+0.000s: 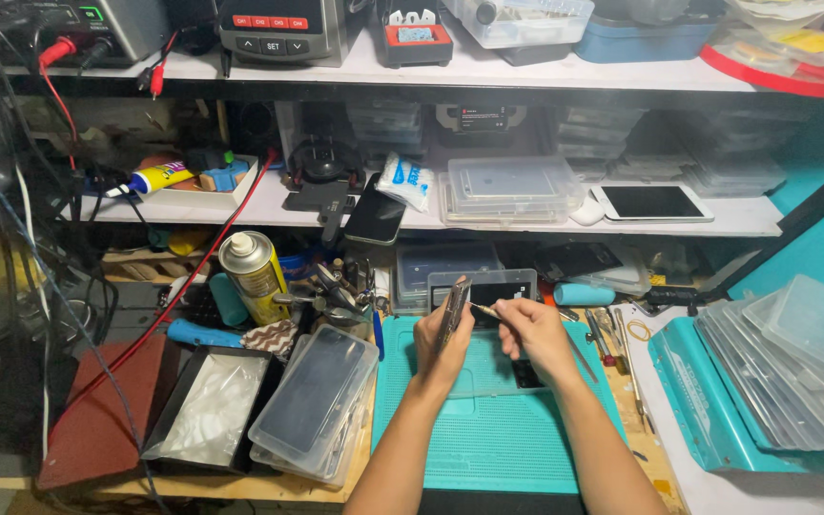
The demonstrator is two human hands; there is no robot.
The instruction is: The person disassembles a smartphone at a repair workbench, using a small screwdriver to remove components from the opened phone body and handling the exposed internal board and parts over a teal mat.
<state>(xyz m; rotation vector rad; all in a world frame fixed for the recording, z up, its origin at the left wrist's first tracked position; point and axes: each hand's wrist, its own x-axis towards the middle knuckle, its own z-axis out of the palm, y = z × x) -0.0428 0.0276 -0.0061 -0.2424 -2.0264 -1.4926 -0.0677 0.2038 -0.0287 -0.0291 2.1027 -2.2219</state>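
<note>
Over the teal repair mat on a cluttered bench, the left hand clamps a thin, rigid, fragile-looking smartphone edge-on by its sides, while at three o'clock the right hand pinches a slim pry tool.

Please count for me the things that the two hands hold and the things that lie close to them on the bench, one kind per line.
Dark slim phone held on edge in the left hand: 1
Thin metal tool in the right hand: 1
Teal ribbed work mat: 1
Yellow spray can with silver top: 1
Total: 4
</note>
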